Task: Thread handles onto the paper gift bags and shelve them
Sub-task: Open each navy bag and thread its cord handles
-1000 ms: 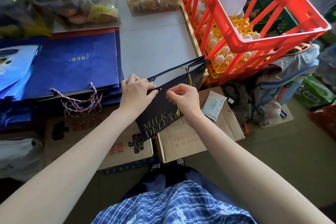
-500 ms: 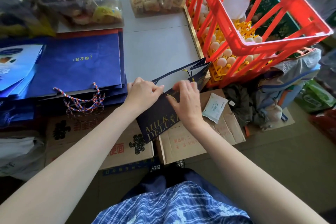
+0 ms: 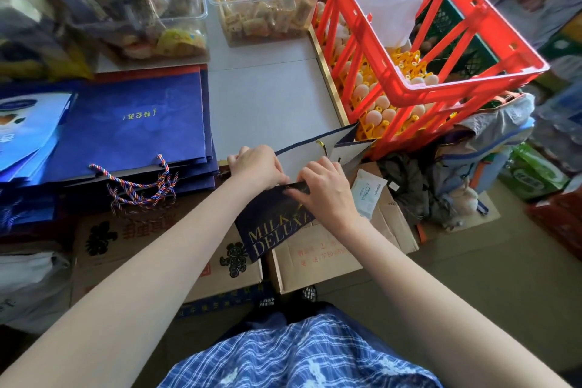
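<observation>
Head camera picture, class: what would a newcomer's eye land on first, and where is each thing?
The bright red crate at upper right, with eggs on yellow trays inside. At centre, both hands, left hand and right hand, hold the open dark Milk Deluxe bag. A stack of blue bags lies at left.

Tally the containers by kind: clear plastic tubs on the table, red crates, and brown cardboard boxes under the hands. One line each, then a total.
Clear plastic tubs: 2, the snack tub and the larger tub.
Red crate: 1.
Brown cardboard boxes: 2, the left box and the right box.
Total: 5.
</observation>
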